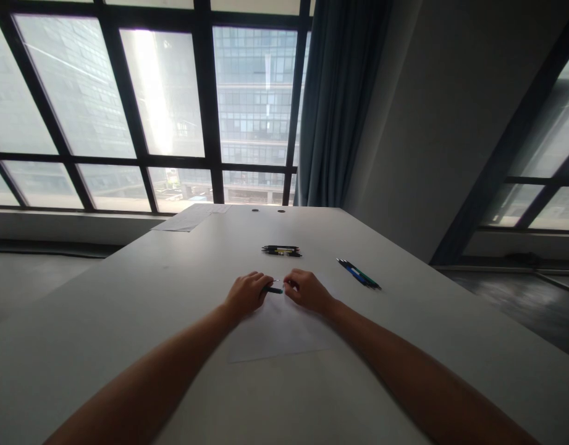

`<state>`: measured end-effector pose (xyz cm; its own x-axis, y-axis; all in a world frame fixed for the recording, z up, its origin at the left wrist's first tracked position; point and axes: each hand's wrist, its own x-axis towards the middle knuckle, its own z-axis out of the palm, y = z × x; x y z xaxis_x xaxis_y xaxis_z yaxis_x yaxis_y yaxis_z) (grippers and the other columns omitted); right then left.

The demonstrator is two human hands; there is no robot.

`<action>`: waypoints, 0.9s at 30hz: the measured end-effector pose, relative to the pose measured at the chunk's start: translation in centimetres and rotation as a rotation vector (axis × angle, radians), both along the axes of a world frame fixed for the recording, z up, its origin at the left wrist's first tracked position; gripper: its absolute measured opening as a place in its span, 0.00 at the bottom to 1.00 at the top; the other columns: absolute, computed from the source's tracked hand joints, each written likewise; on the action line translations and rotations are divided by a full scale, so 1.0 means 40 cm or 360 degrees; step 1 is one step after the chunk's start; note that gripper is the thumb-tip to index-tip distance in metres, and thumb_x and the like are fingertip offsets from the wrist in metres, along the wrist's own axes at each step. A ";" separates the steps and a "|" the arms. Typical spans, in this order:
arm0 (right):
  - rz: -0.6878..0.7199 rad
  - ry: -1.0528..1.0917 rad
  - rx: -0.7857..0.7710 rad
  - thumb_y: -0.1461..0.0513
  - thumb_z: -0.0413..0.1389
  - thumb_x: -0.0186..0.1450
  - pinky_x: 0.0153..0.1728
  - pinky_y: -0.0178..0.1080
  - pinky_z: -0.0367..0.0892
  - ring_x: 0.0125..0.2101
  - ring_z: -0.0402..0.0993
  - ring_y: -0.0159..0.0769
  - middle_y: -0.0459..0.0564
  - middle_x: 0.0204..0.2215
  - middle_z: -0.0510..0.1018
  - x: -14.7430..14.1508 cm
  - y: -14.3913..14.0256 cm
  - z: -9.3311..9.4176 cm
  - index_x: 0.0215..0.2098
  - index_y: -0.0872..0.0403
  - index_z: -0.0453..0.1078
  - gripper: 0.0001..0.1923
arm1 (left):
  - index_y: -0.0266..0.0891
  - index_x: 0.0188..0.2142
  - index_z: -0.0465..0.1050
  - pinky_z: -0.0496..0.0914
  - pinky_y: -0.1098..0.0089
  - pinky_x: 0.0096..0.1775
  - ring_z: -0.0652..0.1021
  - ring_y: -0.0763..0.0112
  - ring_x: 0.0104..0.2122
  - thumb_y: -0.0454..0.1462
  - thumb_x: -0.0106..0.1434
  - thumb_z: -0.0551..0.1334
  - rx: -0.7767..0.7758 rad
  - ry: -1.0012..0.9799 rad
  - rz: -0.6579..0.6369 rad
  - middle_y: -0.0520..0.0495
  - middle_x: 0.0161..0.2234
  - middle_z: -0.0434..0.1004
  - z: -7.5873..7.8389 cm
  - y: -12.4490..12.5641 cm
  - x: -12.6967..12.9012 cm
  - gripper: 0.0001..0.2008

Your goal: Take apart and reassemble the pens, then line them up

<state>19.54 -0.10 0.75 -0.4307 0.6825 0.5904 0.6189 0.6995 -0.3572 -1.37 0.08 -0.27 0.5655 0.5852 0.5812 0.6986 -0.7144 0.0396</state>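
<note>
Both my hands meet over a white sheet of paper [277,334] on a white table [126,321]. My left hand [247,292] and my right hand [307,289] each grip an end of a dark pen [275,289], held level just above the sheet. The pen's middle shows between my fingers; its ends are hidden in my hands.
A small bunch of black pens [281,250] lies further back on the table. A blue and a green pen [358,274] lie to the right. Loose papers [191,217] sit at the far left corner, near two cable holes [268,211]. Windows and a curtain stand behind.
</note>
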 end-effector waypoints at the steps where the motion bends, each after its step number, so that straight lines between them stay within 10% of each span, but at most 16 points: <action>1: 0.0067 -0.0153 0.0053 0.67 0.54 0.61 0.29 0.32 0.63 0.25 0.67 0.29 0.48 0.26 0.73 0.002 -0.002 0.002 0.31 0.58 0.73 0.06 | 0.40 0.42 0.73 0.68 0.72 0.34 0.76 0.69 0.35 0.35 0.66 0.54 0.0011 0.0030 -0.0004 0.47 0.34 0.78 0.000 0.001 -0.001 0.09; 27: 0.0018 -0.0770 0.0164 0.65 0.51 0.67 0.32 0.33 0.61 0.28 0.69 0.31 0.51 0.30 0.73 -0.008 -0.014 0.015 0.34 0.59 0.71 0.09 | 0.43 0.42 0.75 0.68 0.70 0.34 0.74 0.68 0.36 0.32 0.64 0.55 -0.0037 0.0371 0.0032 0.48 0.35 0.77 0.017 -0.010 0.003 0.12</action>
<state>19.22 -0.67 1.35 -0.6793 0.6249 0.3848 0.6888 0.7238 0.0407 -1.24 -0.32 0.40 0.6709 0.6094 0.4224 0.7049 -0.7010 -0.1083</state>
